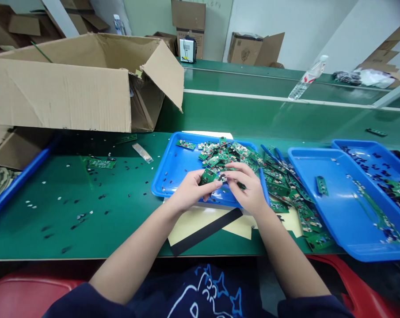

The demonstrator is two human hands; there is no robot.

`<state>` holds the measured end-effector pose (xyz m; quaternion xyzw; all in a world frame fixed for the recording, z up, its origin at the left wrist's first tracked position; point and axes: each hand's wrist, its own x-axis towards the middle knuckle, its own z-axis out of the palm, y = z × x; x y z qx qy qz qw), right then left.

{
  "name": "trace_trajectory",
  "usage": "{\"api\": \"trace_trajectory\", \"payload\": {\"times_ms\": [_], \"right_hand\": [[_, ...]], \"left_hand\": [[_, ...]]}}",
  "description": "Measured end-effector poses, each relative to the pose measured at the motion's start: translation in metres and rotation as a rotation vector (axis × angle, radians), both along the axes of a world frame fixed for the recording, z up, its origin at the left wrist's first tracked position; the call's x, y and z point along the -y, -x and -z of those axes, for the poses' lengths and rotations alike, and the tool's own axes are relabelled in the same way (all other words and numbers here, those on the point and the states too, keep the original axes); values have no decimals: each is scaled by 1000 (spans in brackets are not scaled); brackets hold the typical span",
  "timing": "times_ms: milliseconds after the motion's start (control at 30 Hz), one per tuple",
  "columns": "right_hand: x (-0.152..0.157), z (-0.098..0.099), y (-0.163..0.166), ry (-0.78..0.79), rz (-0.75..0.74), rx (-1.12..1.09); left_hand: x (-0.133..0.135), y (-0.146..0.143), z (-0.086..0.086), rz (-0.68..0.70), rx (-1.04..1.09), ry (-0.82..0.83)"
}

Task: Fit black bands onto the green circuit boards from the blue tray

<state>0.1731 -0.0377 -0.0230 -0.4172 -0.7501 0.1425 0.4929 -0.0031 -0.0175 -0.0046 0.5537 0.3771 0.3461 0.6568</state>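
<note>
a person's left hand (189, 191) and right hand (249, 187) meet over the near edge of a blue tray (173, 170), fingers curled narrow around a small green circuit board (208, 176) pinched between them. the board is dark green with tiny pale and red parts on its face; its far end tilts up toward the camera, and the fingertips hide the rest. just behind the hands a heap of like circuit boards (226, 154) fills the tray's right half and spills over its rim onto the green table (87, 212), toward a second blue tray (345, 207) that holds one lone board and scattered bits. a third tray (368, 152) lies touching it at the far right. small black and white chips (83, 216) dot the table to the left, near a single stray board (102, 163). a large open cardboard box (70, 84) stands behind, one flap hanging near the tray. a clear plastic bottle (307, 77) lies on the conveyor beyond. yellow paper and a black strip (206, 232) sit under the wrists.
</note>
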Motion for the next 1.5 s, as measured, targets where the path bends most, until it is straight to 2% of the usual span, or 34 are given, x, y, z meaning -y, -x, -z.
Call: {"api": "trace_trajectory", "payload": {"times_ms": [133,267,467,533,667,767,933,1033,1133,1200,1333,1500], "right_hand": [[-2,4,0,45,98,103],[-1,3,0,163,219,-8],[4,-6,8,390,3,-390],[4,-5,12,424,-3,-479],[3,0,14,437,37,-541],[3,4,15,412,91,-558],[3,2,14,243,234,-551],[3,-1,9,166,190,-473],[4,-2,5,184,23,-222],[4,-2,4,166,-31,-88],[3,-1,5,97,-61,53],[3,-3,6,90,-34,130]], "left_hand": [[1,1,-2,-4,48,31],[3,1,-1,33,84,66],[3,-4,2,-19,134,90],[3,-5,2,3,134,85],[3,-5,3,78,146,105],[4,-7,2,126,206,190],[5,-8,-1,117,229,349],[4,-8,-2,51,182,355],[4,-9,-2,49,115,345],[6,-10,-3,69,71,319],[7,-11,-4,106,12,235],[8,-12,-5,131,-4,146]]}}
